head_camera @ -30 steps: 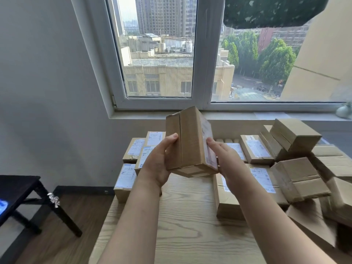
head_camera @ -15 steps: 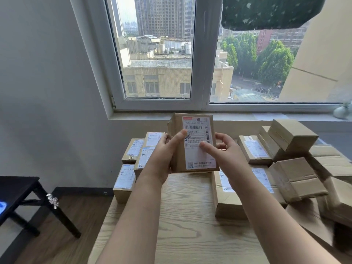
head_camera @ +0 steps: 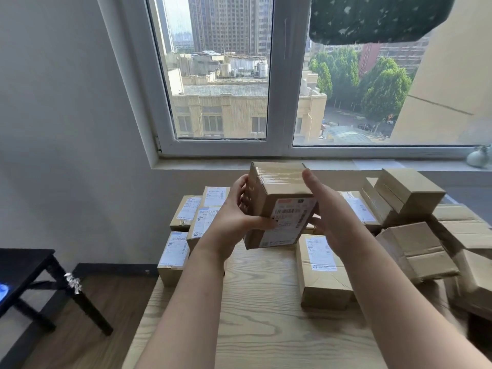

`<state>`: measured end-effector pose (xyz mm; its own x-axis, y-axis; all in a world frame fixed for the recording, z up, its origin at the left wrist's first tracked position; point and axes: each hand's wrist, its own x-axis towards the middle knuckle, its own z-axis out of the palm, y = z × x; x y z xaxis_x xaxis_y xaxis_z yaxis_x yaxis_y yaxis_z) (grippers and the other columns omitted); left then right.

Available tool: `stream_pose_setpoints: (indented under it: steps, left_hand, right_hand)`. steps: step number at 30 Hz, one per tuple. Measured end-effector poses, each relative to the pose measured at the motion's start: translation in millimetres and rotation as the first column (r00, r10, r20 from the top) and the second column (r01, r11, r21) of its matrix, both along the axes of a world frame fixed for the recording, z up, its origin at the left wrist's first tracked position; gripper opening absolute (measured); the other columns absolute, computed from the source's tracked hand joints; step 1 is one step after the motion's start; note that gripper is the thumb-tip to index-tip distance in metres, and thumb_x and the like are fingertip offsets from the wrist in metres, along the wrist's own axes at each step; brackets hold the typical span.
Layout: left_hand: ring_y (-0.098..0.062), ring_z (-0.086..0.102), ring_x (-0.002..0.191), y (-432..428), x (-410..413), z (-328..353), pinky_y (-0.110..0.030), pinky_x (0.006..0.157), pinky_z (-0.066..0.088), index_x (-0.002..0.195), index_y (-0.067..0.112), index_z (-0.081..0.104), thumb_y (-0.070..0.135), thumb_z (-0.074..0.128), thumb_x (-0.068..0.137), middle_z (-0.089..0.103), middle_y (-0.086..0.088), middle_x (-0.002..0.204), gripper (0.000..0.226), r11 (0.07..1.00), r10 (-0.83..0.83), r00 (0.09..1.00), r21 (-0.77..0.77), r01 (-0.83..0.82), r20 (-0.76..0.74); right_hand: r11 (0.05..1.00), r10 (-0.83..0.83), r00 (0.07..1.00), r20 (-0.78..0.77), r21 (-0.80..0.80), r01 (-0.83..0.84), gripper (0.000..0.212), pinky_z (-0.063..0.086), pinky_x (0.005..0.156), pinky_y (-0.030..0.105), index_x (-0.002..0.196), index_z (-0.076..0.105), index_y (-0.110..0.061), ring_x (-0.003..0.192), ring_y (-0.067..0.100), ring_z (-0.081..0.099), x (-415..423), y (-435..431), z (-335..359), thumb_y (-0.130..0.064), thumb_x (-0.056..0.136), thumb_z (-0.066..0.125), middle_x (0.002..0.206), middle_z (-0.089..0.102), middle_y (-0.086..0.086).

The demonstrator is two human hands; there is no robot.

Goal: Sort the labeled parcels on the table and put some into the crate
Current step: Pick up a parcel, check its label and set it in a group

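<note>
- Holding the parcel (head_camera: 278,189) above the table (head_camera: 253,328) are 2 hands; its long axis near upright;
- left hand (head_camera: 234,219) grips its left side, thumb on label (head_camera: 291,222); right hand (head_camera: 332,214) cups its right side; crate unseen.

**Open lane at 6 o'clock, boxes crowd the far half**

The table (head_camera: 266,328) shows bare wood from centre to 6 o'clock. Labelled parcels (head_camera: 186,225) block 10 to 11 o'clock. A lone parcel (head_camera: 322,270) stands at 3, with a loose heap of boxes (head_camera: 415,246) just beyond. The raised parcel (head_camera: 279,203), gripped by the left hand (head_camera: 231,217) and right hand (head_camera: 332,217), fills the air at 12.
</note>
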<state>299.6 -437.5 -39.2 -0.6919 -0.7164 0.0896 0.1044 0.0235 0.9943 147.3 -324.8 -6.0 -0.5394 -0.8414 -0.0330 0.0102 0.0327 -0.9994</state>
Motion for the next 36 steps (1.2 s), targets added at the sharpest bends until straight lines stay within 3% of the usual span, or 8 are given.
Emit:
stream_pose_setpoints:
  steps: [8,13,20,23,27,31,33,36]
  left_hand:
    - [0.02,0.056,0.098,5.1,2.0,5.0,-0.008,0.075,0.05,0.151,0.042,0.034,-0.017,0.082,0.066,0.058,0.013,0.127,0.115,0.985,0.064,0.993,-0.169,-0.047,0.097]
    - [0.023,0.053,0.096,10.9,1.1,10.8,-0.006,0.078,0.048,0.142,0.048,0.035,-0.013,0.084,0.065,0.054,0.012,0.13,0.11,0.962,0.132,0.987,-0.25,-0.105,0.094]
    - [0.028,0.05,0.097,14.4,0.5,15.4,-0.003,0.078,0.047,0.156,0.034,0.033,-0.014,0.084,0.064,0.051,0.012,0.134,0.116,0.958,0.133,0.986,-0.269,-0.102,0.101]
    - [0.026,0.052,0.094,15.6,0.0,18.8,-0.002,0.074,0.045,0.154,0.034,0.037,-0.015,0.083,0.065,0.054,0.008,0.133,0.111,0.956,0.115,0.987,-0.283,-0.079,0.114]
    - [0.017,0.056,0.104,11.4,0.2,18.0,-0.009,0.082,0.05,0.138,0.052,0.041,-0.009,0.085,0.064,0.056,0.008,0.134,0.106,0.955,0.114,0.985,-0.288,-0.073,0.127]
    - [0.011,0.065,0.091,11.5,2.4,18.1,-0.012,0.072,0.054,0.137,0.045,0.046,-0.011,0.083,0.069,0.062,0.002,0.121,0.096,0.97,0.109,0.988,-0.229,-0.081,0.112]
    - [0.013,0.065,0.082,11.6,2.6,19.5,-0.01,0.066,0.052,0.142,0.037,0.046,-0.009,0.08,0.075,0.064,0.004,0.111,0.088,0.981,0.112,0.989,-0.167,-0.096,0.091]
    - [-0.004,0.073,0.091,7.8,2.5,18.2,-0.016,0.068,0.055,0.149,0.031,0.046,0.003,0.077,0.083,0.071,-0.01,0.115,0.078,0.992,0.122,0.992,0.022,-0.122,0.0]
  right_hand:
    - [0.995,-0.026,0.993,0.117,-0.091,0.037,0.028,0.051,0.074,0.03,0.107,0.071,-0.014,0.08,0.013,0.068,1.3,-0.3,-1.6,-0.033,0.088,0.075,0.09,0.073,0.0]
    - [0.989,-0.042,0.985,0.168,-0.133,0.065,0.025,0.05,0.071,0.025,0.107,0.074,-0.013,0.076,0.009,0.067,3.1,0.5,3.3,-0.028,0.086,0.075,0.089,0.073,-0.002]
    - [0.983,-0.074,0.979,0.19,-0.152,0.104,0.025,0.049,0.07,0.025,0.108,0.075,-0.011,0.073,0.007,0.066,3.3,2.0,1.6,-0.026,0.087,0.073,0.087,0.072,-0.002]
    - [0.983,-0.069,0.979,0.191,-0.155,0.099,0.03,0.048,0.068,0.026,0.112,0.073,-0.009,0.073,0.008,0.066,4.3,2.7,-0.8,-0.029,0.089,0.072,0.088,0.071,-0.001]
    - [0.992,-0.054,0.985,0.166,-0.101,0.072,0.038,0.048,0.079,0.037,0.114,0.07,-0.012,0.081,0.016,0.067,2.4,2.0,-6.9,-0.043,0.091,0.067,0.089,0.071,0.0]
    - [0.994,0.023,0.996,0.088,-0.113,-0.013,0.041,0.049,0.1,0.053,0.115,0.072,-0.028,0.106,0.027,0.07,0.9,5.4,-12.6,-0.058,0.096,0.053,0.106,0.076,0.001]
    - [0.991,0.045,0.997,0.055,-0.129,-0.038,0.048,0.048,0.101,0.054,0.122,0.069,-0.027,0.112,0.026,0.068,2.3,7.0,-14.0,-0.063,0.095,0.053,0.113,0.075,0.001]
    - [0.992,0.06,0.997,0.05,-0.117,-0.054,0.056,0.05,0.102,0.051,0.127,0.065,-0.025,0.115,0.022,0.068,3.8,7.2,-18.5,-0.064,0.088,0.06,0.115,0.075,-0.001]
